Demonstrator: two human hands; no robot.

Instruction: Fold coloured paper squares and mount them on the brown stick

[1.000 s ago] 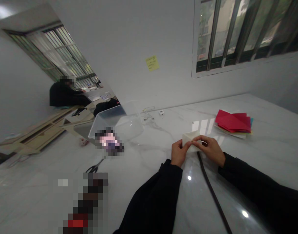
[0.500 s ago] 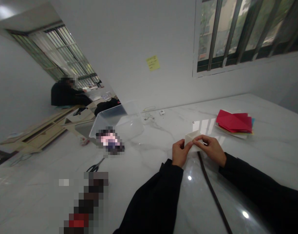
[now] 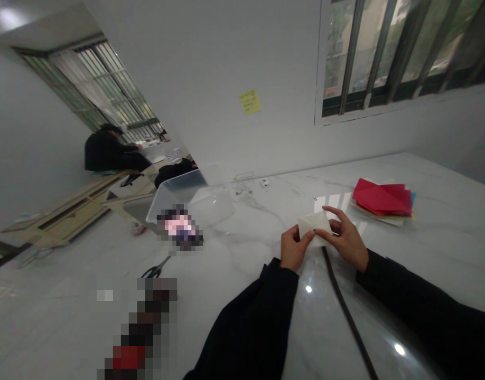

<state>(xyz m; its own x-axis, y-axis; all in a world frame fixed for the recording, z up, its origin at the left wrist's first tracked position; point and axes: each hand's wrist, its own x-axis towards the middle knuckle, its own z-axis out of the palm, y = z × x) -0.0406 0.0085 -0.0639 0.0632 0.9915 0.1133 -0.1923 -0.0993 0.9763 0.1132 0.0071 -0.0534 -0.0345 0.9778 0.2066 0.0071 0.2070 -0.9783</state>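
Observation:
A small piece of folded cream paper [image 3: 313, 222] is held just above the white marbled table [image 3: 234, 295]. My left hand [image 3: 295, 248] grips its left side, thumb on the near face and fingers behind. My right hand [image 3: 345, 235] holds the right side, its thumb pressed on the paper near the left thumb and its index finger stretched over the upper right corner. Below the paper, a dark cord or strap [image 3: 347, 311] runs down between my forearms. A stack of coloured paper [image 3: 383, 198], red on top, lies to the right of my hands.
Scissors [image 3: 153, 271] lie on the left, by a blurred-out dark and red object [image 3: 141, 327]. A clear plastic bin [image 3: 157, 203] stands at the table's left back. Thin cables [image 3: 242, 184] and a small white block [image 3: 264, 182] lie near the wall. A seated person [image 3: 108, 150] is in the background.
My right index finger has lifted from the pinch and spread to the paper's upper right corner. The paper now shows a flatter, broader face. My left hand stays in place.

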